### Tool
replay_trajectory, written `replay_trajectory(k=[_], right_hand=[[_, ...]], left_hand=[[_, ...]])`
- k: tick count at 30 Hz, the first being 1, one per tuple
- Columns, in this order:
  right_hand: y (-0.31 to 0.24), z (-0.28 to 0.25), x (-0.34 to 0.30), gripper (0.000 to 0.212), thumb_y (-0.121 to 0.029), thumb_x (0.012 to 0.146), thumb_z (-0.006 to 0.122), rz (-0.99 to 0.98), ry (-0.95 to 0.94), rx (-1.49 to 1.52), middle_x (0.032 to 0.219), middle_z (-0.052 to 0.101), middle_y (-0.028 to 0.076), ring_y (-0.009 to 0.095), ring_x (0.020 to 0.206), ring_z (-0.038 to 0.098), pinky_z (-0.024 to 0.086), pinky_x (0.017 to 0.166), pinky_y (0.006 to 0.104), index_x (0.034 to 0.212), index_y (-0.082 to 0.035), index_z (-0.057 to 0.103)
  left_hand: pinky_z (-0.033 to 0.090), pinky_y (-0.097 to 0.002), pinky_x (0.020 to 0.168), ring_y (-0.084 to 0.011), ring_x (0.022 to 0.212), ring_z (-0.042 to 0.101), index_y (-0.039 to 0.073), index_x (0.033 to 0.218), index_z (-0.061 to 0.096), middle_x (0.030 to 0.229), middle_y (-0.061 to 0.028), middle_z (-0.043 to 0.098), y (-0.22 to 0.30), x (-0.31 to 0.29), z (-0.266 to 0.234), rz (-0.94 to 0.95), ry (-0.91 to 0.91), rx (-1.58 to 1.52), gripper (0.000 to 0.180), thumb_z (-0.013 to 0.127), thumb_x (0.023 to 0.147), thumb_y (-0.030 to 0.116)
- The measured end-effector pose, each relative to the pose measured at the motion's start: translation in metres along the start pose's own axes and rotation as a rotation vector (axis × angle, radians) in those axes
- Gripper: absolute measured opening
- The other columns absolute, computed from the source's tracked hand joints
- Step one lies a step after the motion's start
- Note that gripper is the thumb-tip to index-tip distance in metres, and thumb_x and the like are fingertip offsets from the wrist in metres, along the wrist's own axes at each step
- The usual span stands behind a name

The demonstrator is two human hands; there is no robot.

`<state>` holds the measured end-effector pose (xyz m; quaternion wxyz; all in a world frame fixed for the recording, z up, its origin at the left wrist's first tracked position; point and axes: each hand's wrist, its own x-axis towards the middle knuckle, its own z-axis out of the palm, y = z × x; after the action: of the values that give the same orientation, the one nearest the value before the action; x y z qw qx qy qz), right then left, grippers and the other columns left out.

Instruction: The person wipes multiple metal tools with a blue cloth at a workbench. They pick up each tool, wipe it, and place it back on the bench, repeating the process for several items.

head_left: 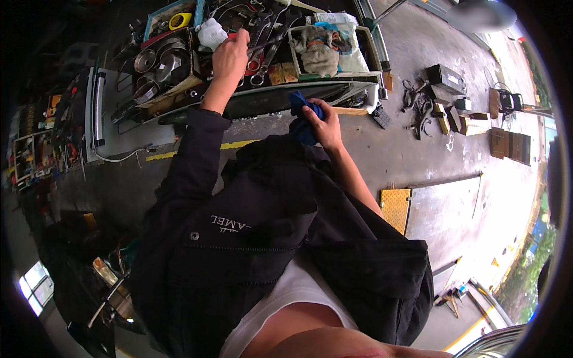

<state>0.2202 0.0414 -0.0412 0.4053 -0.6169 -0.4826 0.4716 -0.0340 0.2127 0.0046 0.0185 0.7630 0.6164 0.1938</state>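
My left hand point(231, 56) is over the tools on the bench, its fingers drawn together. A dark, slim bar shows beside the fingertips, but I cannot tell whether they hold it. Several wrenches point(258, 62) lie just right of this hand, and a crumpled white cloth point(210, 34) touches its left side. Closer to my body, my right hand point(325, 125) is closed round a bunched blue cloth point(303, 122), held in front of the bench edge. Soiled work gloves point(319, 53) lie in a pale tray point(373, 62) beyond the right hand.
Left on the bench, a box point(190, 80) holds round metal parts, with a yellow tape measure point(179, 21) in a blue bin behind. Black parts point(424, 110) and cardboard boxes point(510, 145) lie on the floor at right. A yellow plate point(395, 209) is set in the floor.
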Motion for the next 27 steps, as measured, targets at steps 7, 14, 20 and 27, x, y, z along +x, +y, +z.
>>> replay_trajectory(k=[7,14,20,27], right_hand=[[0.008,0.002,-0.001,0.049,-0.042,0.088,0.074,0.006,-0.032,-0.028,0.094,0.071,0.013,0.019,0.089,0.067,0.051,0.085,0.0324,0.116,-0.002,0.067],[0.012,0.009,-0.003,0.049,-0.042,0.087,0.074,-0.005,-0.070,-0.021,0.095,0.071,0.014,0.021,0.090,0.067,0.051,0.086,0.0329,0.114,-0.002,0.068],[0.007,0.008,-0.009,0.046,-0.040,0.088,0.073,0.001,-0.098,0.009,0.095,0.071,0.013,0.020,0.089,0.066,0.051,0.086,0.0326,0.114,-0.002,0.068],[-0.001,-0.004,-0.018,0.045,-0.037,0.089,0.075,-0.029,-0.047,0.090,0.099,0.068,0.010,0.017,0.092,0.063,0.050,0.086,0.0308,0.116,-0.003,0.066]], left_hand=[[0.053,-0.0434,0.087,-0.0322,0.105,0.065,0.011,0.113,0.070,0.112,-0.0095,0.067,0.010,-0.020,-0.016,0.147,-0.174,-0.046,0.032,0.061,0.098,0.039],[0.052,-0.0441,0.088,-0.0319,0.104,0.063,0.009,0.111,0.068,0.102,-0.0100,0.066,0.006,-0.037,-0.005,0.197,-0.108,0.032,0.026,0.069,0.092,0.026],[0.052,-0.0473,0.082,-0.0337,0.101,0.063,0.008,0.104,0.061,0.100,-0.0116,0.060,0.001,-0.030,0.003,0.256,-0.050,0.072,0.017,0.068,0.092,0.018],[0.054,-0.0460,0.073,-0.0322,0.082,0.069,0.009,0.118,0.055,0.104,-0.0111,0.066,0.010,-0.038,-0.021,0.076,-0.037,-0.085,0.023,0.061,0.099,0.021]])
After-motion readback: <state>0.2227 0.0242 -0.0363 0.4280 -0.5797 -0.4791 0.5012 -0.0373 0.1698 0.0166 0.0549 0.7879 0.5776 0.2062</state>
